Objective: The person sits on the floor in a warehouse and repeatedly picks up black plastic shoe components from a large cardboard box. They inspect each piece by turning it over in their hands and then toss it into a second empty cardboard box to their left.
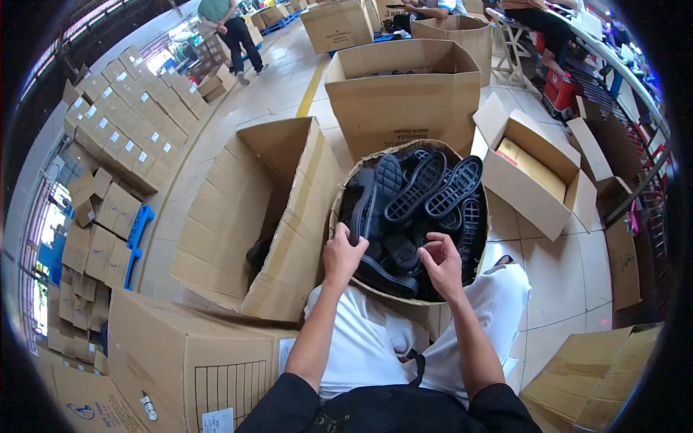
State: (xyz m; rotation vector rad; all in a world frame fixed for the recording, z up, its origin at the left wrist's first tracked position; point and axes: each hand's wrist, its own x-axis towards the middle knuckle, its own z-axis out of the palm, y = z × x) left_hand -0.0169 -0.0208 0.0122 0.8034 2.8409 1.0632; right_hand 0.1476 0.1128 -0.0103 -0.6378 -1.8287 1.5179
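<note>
A round-sided cardboard box (338, 189) full of black shoe soles (452, 189) stands in front of my knees. The soles lie in a jumble, several with their grid-patterned side up. At the box's near left rim, the fingers of my left hand (343, 254) are closed on the lower end of a black shoe sole (366, 206) that stands on its edge. Over the near right part of the soles hovers my right hand (443, 267). Its thumb and fingers are bent but apart, with nothing visible between them.
An open tall carton (231, 216) stands on the left, a dark item low inside. Behind the soles is a large carton (404, 101); an open flapped carton (530, 184) sits at right. Stacked cartons (130, 123) line the far left. A person (232, 32) stands at the back.
</note>
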